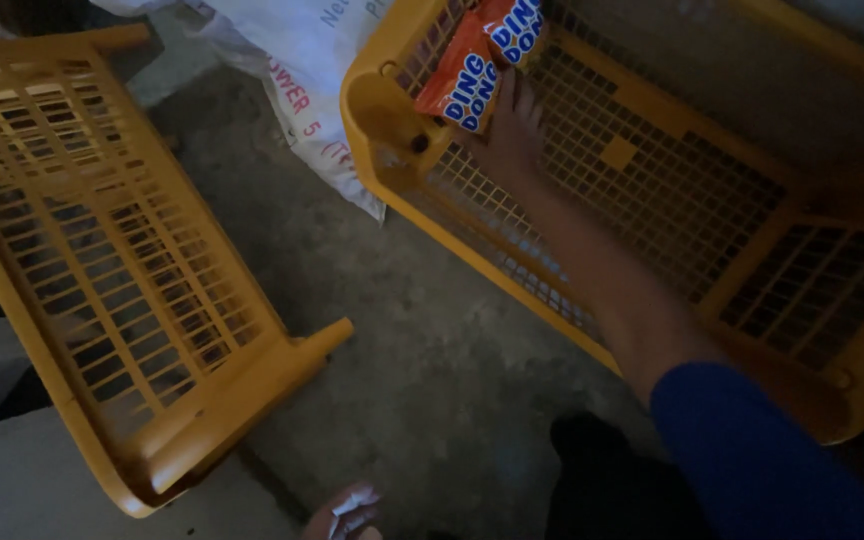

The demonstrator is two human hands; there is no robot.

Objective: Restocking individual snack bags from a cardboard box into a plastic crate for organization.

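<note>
In dim light, we look down on a concrete floor (402,330) with two yellow plastic crates. At nine o'clock, the first yellow crate (102,250) lies tipped on its side, its slatted wall facing up, with nothing in it that we can see. At six o'clock, low in the frame, our left hand (347,515) shows only in part; it seems closed loosely round a crumpled scrap of white paper (352,505), though we cannot tell the grip for certain. At twelve o'clock a white printed sack (302,70) lies on the floor between the crates.

At one o'clock our right hand (512,125), at the end of a blue sleeve (752,460), reaches into the second yellow crate (652,190). Its fingers lie spread and flat on two orange snack packets (477,60), pressing them against the crate's near corner wall rather than closing round them; the grip is open.

To do this well, we judge the packets should be eased flat into the corner, edges squared with the mesh, and pressed lightly so the contents are not crushed. The poor light calls for feeling the corner before letting go.
</note>
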